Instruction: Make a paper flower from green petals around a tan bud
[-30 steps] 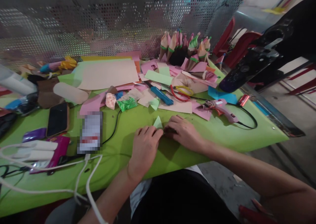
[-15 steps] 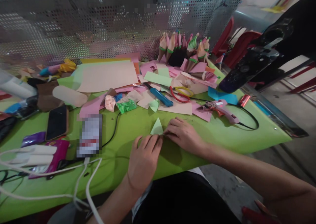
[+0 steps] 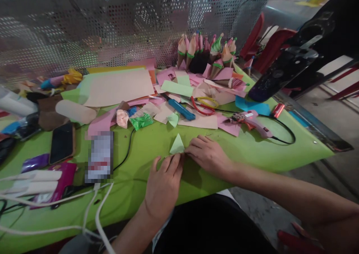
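Note:
A small pale green piece of folded paper (image 3: 177, 145) with a pointed top lies on the green table in front of me. My left hand (image 3: 164, 183) has its fingertips pressed together on the lower edge of this paper. At the paper's lower right corner, the bent fingers of my right hand (image 3: 209, 156) pinch or press the edge, nearly touching the left fingertips. The palms and thumb tips are hidden beneath the hands.
Beyond the hands lie a blue cutter (image 3: 181, 109), red-handled scissors (image 3: 202, 106) and paper scraps. A pink glue gun (image 3: 258, 123) rests at right. Paper ice-cream cones (image 3: 215, 50) stand behind. Two phones (image 3: 62, 143) and white cables (image 3: 56, 201) occupy the left.
Both hands stay at the green paper with almost no movement. The whole view has shifted slightly, and the things on the table appear a little further left.

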The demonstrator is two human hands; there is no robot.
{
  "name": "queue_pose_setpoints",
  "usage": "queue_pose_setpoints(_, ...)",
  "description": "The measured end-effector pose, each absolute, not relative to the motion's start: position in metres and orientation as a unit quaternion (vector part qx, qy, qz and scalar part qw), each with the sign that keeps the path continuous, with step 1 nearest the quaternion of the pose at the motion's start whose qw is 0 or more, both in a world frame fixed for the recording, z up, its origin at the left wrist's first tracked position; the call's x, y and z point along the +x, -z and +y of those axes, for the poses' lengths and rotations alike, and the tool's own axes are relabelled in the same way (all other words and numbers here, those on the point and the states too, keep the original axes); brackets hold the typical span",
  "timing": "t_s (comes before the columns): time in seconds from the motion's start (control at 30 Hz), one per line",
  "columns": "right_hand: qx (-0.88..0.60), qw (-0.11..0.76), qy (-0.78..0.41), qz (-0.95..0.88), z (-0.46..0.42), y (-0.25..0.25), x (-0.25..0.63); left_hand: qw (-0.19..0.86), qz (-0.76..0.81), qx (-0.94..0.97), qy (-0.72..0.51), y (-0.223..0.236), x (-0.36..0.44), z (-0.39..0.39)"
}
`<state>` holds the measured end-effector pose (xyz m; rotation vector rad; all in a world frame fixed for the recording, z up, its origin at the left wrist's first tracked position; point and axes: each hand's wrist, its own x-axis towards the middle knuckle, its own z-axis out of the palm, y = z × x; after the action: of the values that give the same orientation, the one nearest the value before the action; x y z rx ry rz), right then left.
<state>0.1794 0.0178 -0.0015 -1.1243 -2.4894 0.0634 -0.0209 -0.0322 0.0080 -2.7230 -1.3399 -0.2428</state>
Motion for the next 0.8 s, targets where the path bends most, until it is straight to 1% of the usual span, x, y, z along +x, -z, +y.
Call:
queue_pose_setpoints(0.1, -0.400, 0.197, -0.010, -0.895, 0.017, 0.002, 0.180, 0.048, -0.442, -0.893, 0.077, -0.009, -0.020, -0.031)
queue_pose_setpoints(0.23, -0.409, 0.193, -0.028, -0.892, 0.016, 0.002, 0.183, 0.042, -0.446, -0.890, 0.081, -0.012, -0.019, -0.029)
queue_pose_setpoints(0.37, -0.421, 0.229, -0.061, -0.876, 0.015, 0.001, 0.186, 0.036, -0.451, -0.888, 0.082, -0.015, -0.018, -0.026)
queue_pose_setpoints(0.53, -0.434, 0.246, -0.096, -0.861, 0.015, 0.003, 0.189, 0.032, -0.453, -0.888, 0.076, -0.020, -0.018, -0.019)
queue_pose_setpoints(0.8, -0.424, 0.260, -0.073, -0.864, 0.015, 0.000, 0.189, -0.005, -0.442, -0.893, 0.084, -0.021, -0.023, -0.010)
